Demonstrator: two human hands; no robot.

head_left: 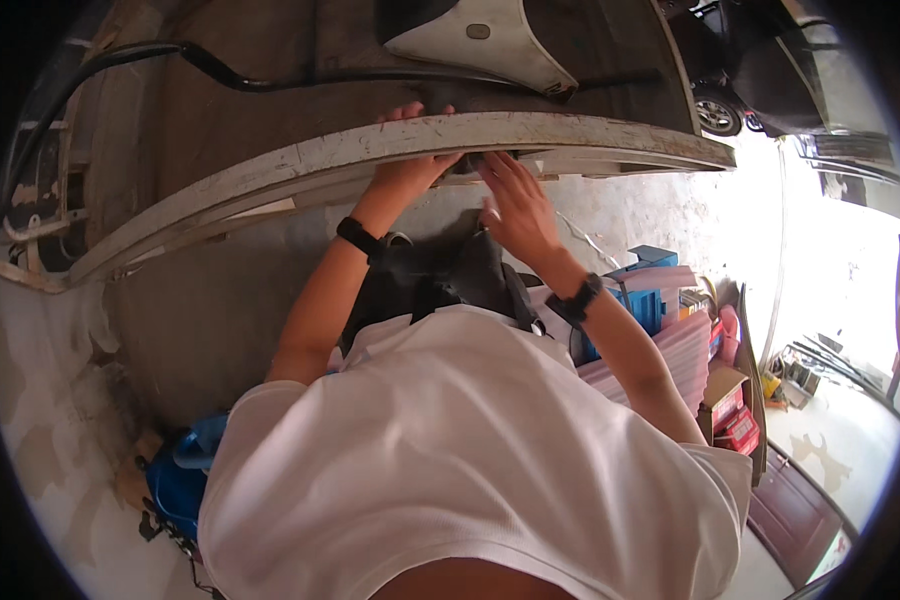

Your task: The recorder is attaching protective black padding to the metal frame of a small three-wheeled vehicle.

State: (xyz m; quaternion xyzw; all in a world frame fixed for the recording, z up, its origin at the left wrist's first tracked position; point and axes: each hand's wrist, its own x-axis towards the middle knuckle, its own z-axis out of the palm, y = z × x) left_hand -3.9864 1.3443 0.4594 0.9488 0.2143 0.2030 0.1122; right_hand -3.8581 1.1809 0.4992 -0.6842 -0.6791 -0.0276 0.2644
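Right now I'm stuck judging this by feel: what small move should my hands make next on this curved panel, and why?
Probably slide the right hand up under the panel's edge to share the hold. The left hand already wraps that worn white rim, fingers over the top, while the right lies open just below it.

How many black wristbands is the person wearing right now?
2. One black wristband sits on the left wrist, below the left hand gripping the curved white panel. The other is on the right wrist, below the right hand.
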